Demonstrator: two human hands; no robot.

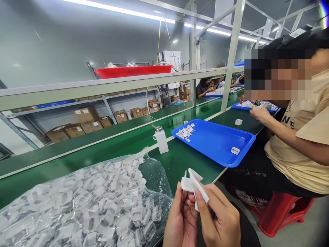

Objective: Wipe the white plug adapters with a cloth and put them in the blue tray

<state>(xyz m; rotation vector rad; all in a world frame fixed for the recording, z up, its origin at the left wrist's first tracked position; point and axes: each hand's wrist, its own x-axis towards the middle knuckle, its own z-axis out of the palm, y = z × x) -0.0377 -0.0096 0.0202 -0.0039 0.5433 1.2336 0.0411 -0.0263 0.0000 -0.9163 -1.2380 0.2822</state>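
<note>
My left hand (pixel 178 219) pinches a white plug housing (pixel 187 184) with a metal pin pointing up. Against its right side my right hand (pixel 218 216) presses a folded white wiping cloth (pixel 199 185), held between thumb and fingers. Both hands are close together at the table's near edge. To their left, a clear plastic bag (pixel 158 171) lies open, heaped with many white plug housings (pixel 102 199). Beyond the hands, a blue tray (pixel 210 140) holds a cluster of white plug pieces (pixel 187 131) at its far left and a single housing (pixel 235 150) near its right end.
A white pump bottle (pixel 161 140) stands on the green table (pixel 177 161) between bag and tray. Another white housing (pixel 238 122) lies behind the tray. A co-worker (pixel 300 137) sits at right on a red stool (pixel 277 212). A metal rail (pixel 115 84) crosses above the table.
</note>
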